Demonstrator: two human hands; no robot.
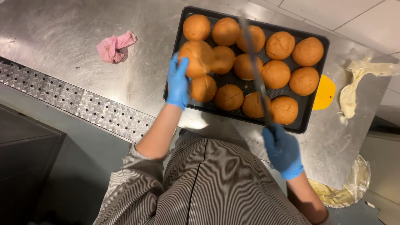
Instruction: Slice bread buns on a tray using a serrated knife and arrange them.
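The left hand (178,83), in a blue glove, lies on a large round bun (198,58) near the left edge of the dark baking tray (316,112). Its fingers are curved over the side of this bun and hold it. The right hand (283,151), also in a blue glove, is just in front of the near edge of the tray. Its fingers are clenched around the handle of a long knife (254,66). The blade reaches over the middle of the tray toward its far edge and looks blurred. The tray stands on the steel desk (62,33) near its right edge and carries many brown buns; some near ones have cuts on top. A pink cloth (114,46) lies on the desk, well apart to the left of the tray. A yellow scraper (325,92) shows just beside the right edge of the tray, and a piece of pale dough (354,87) lies near it.
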